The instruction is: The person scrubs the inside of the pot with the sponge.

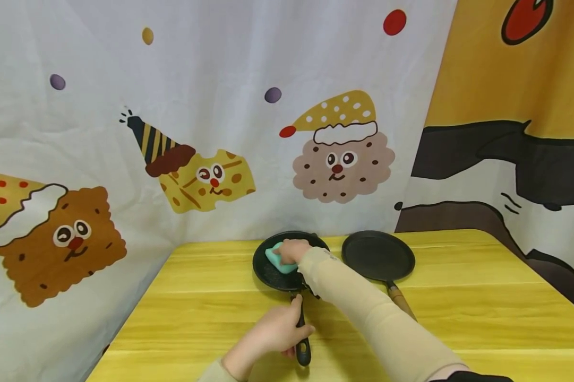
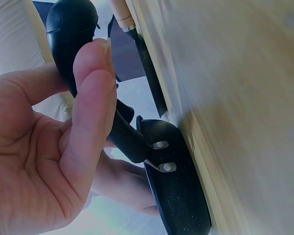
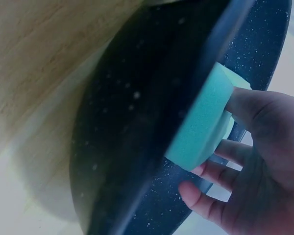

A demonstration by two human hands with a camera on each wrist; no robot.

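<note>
A black speckled frying pan (image 1: 267,277) stands at the middle of the table, its black handle (image 1: 303,350) pointing toward me. My left hand (image 1: 279,329) grips that handle, with fingers curled around it in the left wrist view. Inside the pan lies a turquoise sponge (image 3: 206,117). My right hand (image 1: 293,250) reaches over from the right and pinches the sponge between thumb and fingers against the pan's inner surface. In the right wrist view, the pan's side wall (image 3: 122,117) hides the lower part of the sponge.
A flat black griddle pan (image 1: 378,255) with a wooden handle (image 1: 401,302) lies just right of the frying pan, partly behind my right sleeve (image 1: 373,313). The yellow wood-grain table (image 1: 196,318) ends at a cartoon-printed curtain (image 1: 220,79) at the back.
</note>
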